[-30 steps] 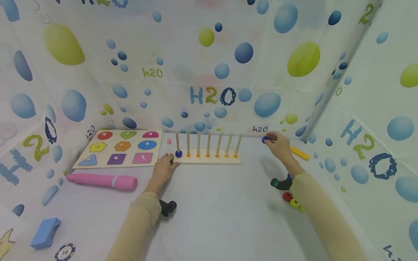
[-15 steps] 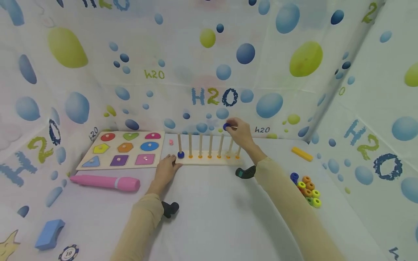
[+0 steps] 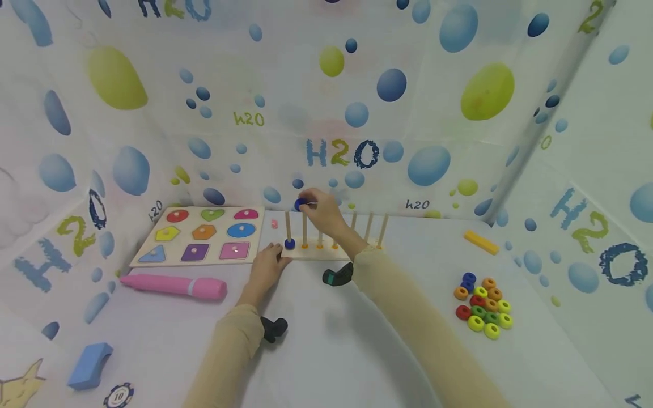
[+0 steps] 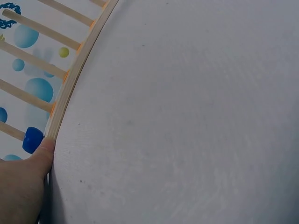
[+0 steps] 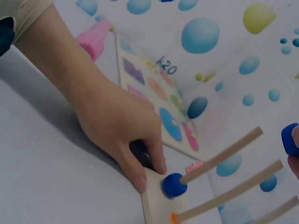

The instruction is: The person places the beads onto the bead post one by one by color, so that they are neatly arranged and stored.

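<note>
A wooden peg board (image 3: 311, 253) with several upright pegs stands near the back wall. One blue ring (image 3: 289, 244) sits at the foot of its leftmost peg (image 5: 224, 156). My left hand (image 3: 272, 263) grips the board's left end, with the thumb (image 4: 41, 156) against the front edge (image 4: 79, 70) and the fingers (image 5: 156, 161) curled over the corner beside the seated blue ring (image 5: 174, 185). My right hand (image 3: 308, 205) pinches a second blue ring (image 3: 300, 204) in the air just above the tops of the leftmost pegs. That held ring (image 5: 290, 139) shows at the right wrist view's edge.
A pile of coloured rings (image 3: 482, 306) lies at the right, a yellow block (image 3: 481, 242) behind it. To the left are a shape puzzle board (image 3: 201, 235), a pink marker (image 3: 173, 285), a blue block (image 3: 89, 365) and a poker chip (image 3: 118, 395). Printed sheet walls enclose three sides.
My right hand has carried the blue ring leftward, from the far right of the table to above the leftmost pegs. The left hand has stayed on the board's end.
</note>
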Demonstrator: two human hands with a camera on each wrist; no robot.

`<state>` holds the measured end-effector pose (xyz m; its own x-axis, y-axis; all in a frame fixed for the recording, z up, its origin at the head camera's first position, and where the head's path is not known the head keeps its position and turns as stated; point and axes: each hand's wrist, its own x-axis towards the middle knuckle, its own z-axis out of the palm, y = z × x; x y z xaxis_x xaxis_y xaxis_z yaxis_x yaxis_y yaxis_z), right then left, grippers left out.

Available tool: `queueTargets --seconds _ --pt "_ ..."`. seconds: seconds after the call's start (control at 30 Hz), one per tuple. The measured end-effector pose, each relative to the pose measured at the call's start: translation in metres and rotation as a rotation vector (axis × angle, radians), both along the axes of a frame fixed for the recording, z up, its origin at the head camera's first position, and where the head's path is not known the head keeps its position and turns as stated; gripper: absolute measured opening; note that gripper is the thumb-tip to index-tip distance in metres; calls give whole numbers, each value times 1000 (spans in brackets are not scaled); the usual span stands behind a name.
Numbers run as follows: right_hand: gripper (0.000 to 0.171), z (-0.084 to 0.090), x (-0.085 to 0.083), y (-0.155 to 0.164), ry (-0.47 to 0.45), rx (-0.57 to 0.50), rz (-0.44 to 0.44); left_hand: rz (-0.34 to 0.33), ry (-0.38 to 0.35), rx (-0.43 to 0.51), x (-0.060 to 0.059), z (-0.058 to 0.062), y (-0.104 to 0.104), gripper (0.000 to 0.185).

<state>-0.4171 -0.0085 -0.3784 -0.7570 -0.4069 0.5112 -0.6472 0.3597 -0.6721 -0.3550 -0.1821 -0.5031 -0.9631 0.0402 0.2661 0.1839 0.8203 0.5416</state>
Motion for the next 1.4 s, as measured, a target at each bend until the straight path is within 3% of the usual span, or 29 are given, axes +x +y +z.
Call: queueTargets --seconds 0.27,0.7,0.9,1.17,1.3,1.4 --pt "23 -8 0 -23 48 65 69 14 -2 -11 2 -2 5 49" --pt "25 -8 1 -29 99 234 -13 23 -6 -24 2 -1 5 50" --pt "23 -6 2 -23 39 109 -19 25 30 -22 2 0 1 48" --pt "23 -6 4 22 -16 -74 -30 20 5 -42 1 -1 2 51" --pt "20 -8 13 52 -55 -134 -23 7 -5 -46 0 1 3 51" --pt "18 -5 28 76 -66 -161 -27 7 -27 -56 0 2 4 52"
